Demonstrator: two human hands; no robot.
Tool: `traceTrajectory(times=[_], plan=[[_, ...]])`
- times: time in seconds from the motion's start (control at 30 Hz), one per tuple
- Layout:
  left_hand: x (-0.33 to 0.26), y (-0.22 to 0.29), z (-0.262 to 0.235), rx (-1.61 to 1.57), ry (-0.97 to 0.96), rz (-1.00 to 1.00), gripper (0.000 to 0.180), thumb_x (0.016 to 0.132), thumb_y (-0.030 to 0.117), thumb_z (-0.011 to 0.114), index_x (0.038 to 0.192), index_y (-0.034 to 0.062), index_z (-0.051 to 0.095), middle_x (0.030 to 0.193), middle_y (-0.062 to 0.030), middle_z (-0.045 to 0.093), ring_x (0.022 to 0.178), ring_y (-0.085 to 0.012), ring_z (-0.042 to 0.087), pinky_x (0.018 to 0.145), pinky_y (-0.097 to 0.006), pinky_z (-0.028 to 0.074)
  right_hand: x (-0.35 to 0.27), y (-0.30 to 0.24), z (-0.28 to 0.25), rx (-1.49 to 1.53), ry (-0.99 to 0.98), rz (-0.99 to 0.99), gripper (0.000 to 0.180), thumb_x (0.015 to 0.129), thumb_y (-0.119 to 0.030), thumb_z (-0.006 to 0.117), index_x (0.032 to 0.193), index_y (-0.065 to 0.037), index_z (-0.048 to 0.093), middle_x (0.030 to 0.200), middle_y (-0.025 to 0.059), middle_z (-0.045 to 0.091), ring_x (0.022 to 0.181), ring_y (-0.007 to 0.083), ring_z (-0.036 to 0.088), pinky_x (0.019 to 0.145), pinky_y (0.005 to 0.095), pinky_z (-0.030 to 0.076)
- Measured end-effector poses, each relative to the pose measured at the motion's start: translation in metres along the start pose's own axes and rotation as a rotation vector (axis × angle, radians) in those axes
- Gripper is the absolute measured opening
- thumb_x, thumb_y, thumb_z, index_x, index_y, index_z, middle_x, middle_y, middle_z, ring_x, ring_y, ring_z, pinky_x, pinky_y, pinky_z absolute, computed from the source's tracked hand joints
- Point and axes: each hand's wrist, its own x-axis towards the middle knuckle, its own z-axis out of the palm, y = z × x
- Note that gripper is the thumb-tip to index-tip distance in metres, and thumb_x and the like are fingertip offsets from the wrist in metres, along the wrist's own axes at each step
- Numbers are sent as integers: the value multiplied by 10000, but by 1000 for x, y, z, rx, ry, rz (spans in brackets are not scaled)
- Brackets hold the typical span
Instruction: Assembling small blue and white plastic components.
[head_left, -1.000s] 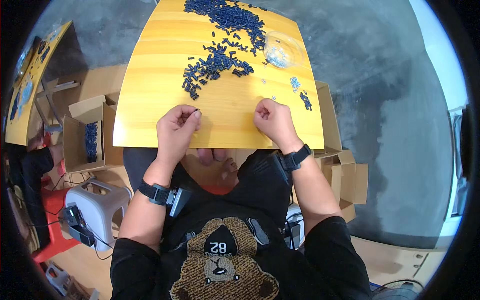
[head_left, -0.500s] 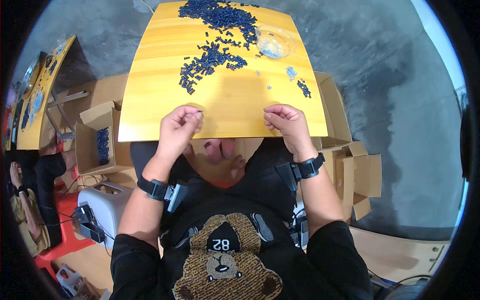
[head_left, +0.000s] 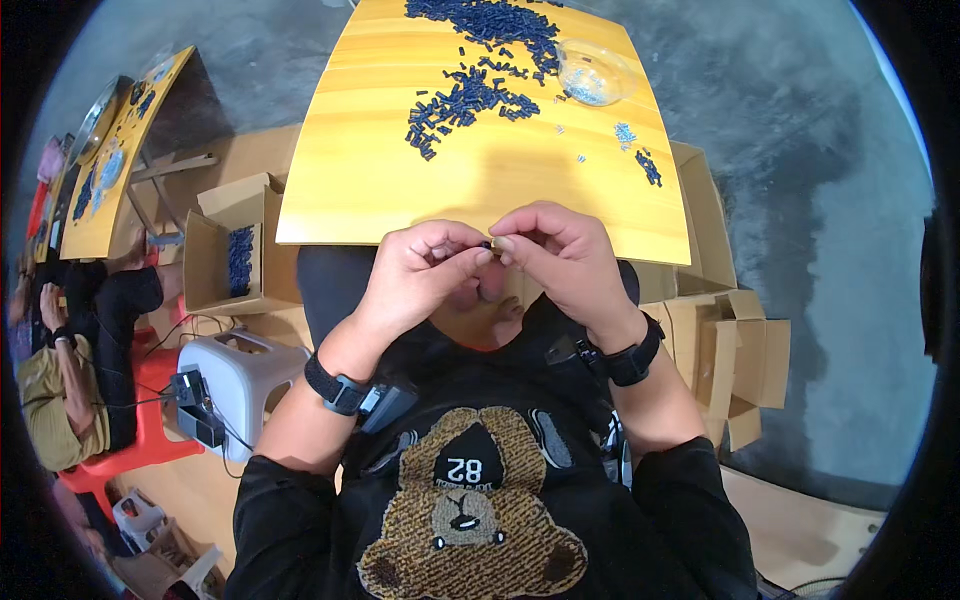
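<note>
My left hand (head_left: 425, 268) is closed in a pinch, with a small dark cylindrical piece (head_left: 486, 244) between thumb and forefinger. Fingertip to fingertip with it, my right hand (head_left: 562, 258) also pinches; a tiny pale glint shows there, too small to name. Both hands meet in front of my body, just over the near edge of the yellow wooden table (head_left: 370, 205). Farther back lie a loose cluster of small dark cylindrical pieces (head_left: 470, 98) and a larger dark heap (head_left: 490, 25) of the same kind.
A clear round bowl (head_left: 597, 78) with small silvery parts stands at the far right. Nearer are a little silvery pile (head_left: 625, 135) and some dark pieces (head_left: 649, 168). Cardboard boxes (head_left: 262, 270) flank the table. A grey stool (head_left: 235, 370) and a seated person (head_left: 65, 390) are at left.
My hands have come together from well apart above the table edge, fingertips now meeting. The whole view has shifted, with the table appearing farther right and higher.
</note>
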Motion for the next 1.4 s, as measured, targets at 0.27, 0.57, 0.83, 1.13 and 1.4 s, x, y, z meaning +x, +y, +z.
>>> traceTrajectory(times=[0.27,0.57,0.83,1.13,1.4], plan=[[-5,5,3,37,2,-61,125,835,20,594,951,-25,610,816,-58,651,708,-94,610,626,-200,490,-5,-2,3,-186,-13,-15,74,828,-16,566,865,29,612,758,47,578,614,88,592,541,207,474],[-5,-2,5,151,20,-51,120,828,1,594,941,-39,609,815,-69,654,711,-103,619,642,-207,502,3,-5,-1,-758,-121,-411,56,753,-9,553,778,0,602,714,132,562,600,261,581,561,337,465],[-10,10,6,-27,108,13,119,828,12,604,944,-10,617,810,-55,654,710,-105,624,644,-227,525,5,-15,7,-421,-42,-165,91,738,-49,587,808,-1,618,703,129,589,648,249,594,586,305,466],[-11,9,6,120,92,74,137,815,27,629,949,-3,623,798,-45,654,678,-75,606,611,-202,503,7,-16,-1,-562,-138,-298,83,753,-51,567,804,2,605,719,131,584,645,270,587,587,319,466],[-15,17,10,148,109,119,144,815,27,629,957,0,625,777,-32,647,653,-66,589,591,-195,490,4,-21,2,-525,-129,-290,94,766,-42,569,839,8,600,711,118,586,605,227,590,543,302,465]])
